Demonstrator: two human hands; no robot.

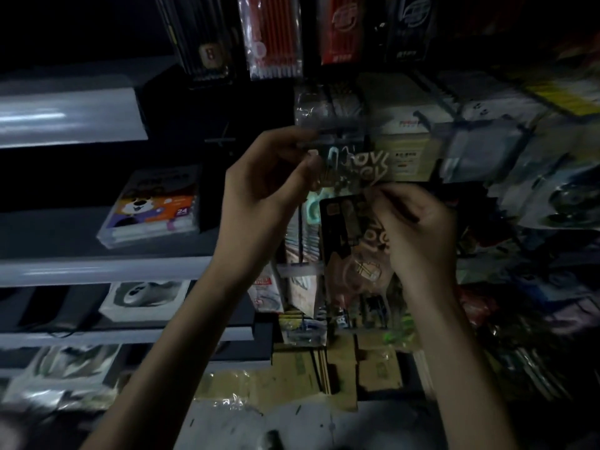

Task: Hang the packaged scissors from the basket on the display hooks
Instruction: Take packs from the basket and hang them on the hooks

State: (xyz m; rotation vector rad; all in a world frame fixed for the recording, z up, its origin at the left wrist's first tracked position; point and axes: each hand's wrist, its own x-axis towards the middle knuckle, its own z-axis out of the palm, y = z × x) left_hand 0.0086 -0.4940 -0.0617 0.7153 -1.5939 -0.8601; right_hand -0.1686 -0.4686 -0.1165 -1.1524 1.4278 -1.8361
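Observation:
The scene is dim and blurred. My left hand (269, 186) pinches the top left corner of a clear packaged scissors (354, 165) with pale lettering, held up in front of the display wall. My right hand (418, 228) grips the lower right part of the same package, fingers curled over it. Just below it hangs a dark packaged scissors (350, 241) with a pinkish handle showing, partly hidden by my right hand. The hook itself is hidden behind the packages. No basket is in view.
Pen packs (276, 37) hang above. A crayon box (152, 206) lies on a grey shelf (107, 267) at the left. Bagged goods (552, 196) crowd the wall at the right. Cardboard boxes (341, 371) stand low in the middle.

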